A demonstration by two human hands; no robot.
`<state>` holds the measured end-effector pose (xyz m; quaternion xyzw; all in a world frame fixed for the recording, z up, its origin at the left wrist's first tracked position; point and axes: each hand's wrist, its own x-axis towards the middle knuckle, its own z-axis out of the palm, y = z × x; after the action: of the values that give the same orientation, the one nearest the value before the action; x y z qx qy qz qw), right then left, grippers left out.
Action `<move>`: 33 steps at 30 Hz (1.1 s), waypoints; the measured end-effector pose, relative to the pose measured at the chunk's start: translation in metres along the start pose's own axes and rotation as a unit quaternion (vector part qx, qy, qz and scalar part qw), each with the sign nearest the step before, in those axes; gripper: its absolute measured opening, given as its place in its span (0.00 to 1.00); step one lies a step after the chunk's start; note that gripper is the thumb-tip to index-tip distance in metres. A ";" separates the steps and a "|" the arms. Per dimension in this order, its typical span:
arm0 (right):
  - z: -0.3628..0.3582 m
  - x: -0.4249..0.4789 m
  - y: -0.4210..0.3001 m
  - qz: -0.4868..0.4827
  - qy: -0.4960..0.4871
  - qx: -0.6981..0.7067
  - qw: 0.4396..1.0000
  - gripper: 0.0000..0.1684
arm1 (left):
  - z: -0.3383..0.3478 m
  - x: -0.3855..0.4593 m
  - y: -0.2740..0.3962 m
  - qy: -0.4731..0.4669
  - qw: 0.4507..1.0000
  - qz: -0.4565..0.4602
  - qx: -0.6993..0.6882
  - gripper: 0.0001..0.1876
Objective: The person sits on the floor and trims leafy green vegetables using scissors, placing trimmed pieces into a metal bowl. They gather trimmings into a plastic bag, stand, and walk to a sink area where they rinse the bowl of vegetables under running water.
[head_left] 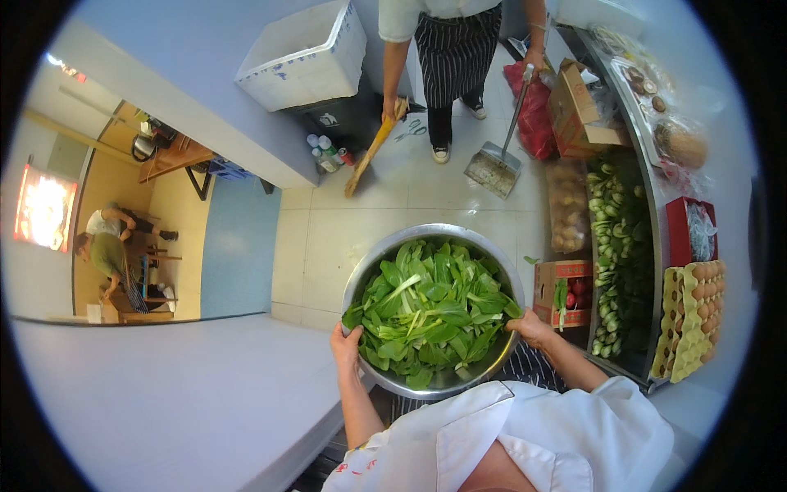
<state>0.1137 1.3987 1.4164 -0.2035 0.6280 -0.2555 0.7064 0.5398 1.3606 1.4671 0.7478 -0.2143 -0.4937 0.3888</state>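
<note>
In front of my body I carry a large round stainless steel bowl heaped with cut leafy greens. My left hand grips its rim at the left, the thumb over the edge. On the opposite side, my right hand is closed on the rim, close to some leaves that hang over it. The bowl is held above the tiled floor, its contents facing up.
Ahead, a person in a striped apron holds a broom and a metal dustpan. Shelving at right bears egg trays and bok choy; cardboard boxes stand beside it. A wall corner juts out at left.
</note>
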 end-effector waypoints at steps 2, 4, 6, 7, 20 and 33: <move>-0.035 -0.015 0.008 0.012 -0.022 -0.049 0.999 0.22 | 0.006 -0.019 -0.015 -0.069 0.991 -0.061 0.101 0.18; -0.069 -0.026 0.012 0.011 -0.043 -0.089 0.995 0.23 | 0.012 -0.032 -0.042 -0.133 0.972 -0.164 0.099 0.23; -0.107 -0.024 0.011 -0.009 -0.055 -0.123 0.991 0.20 | 0.021 -0.068 -0.067 -0.175 0.965 -0.190 0.034 0.24; -0.126 -0.028 0.018 -0.015 -0.055 -0.136 0.989 0.19 | 0.032 -0.087 -0.072 -0.202 0.957 -0.206 0.006 0.24; -0.144 -0.041 -0.141 -0.060 -0.089 -0.187 0.977 0.29 | 0.118 -0.240 -0.164 -0.180 0.890 -0.291 -0.302 0.30; -0.050 0.130 -0.120 -0.003 -0.056 0.067 0.996 0.17 | 0.038 -0.217 -0.186 0.052 0.844 -0.349 -0.404 0.21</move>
<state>0.0618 1.2255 1.3810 -0.1715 0.5687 -0.2872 0.7515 0.4025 1.6119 1.4358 0.5747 0.2992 -0.6002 0.4691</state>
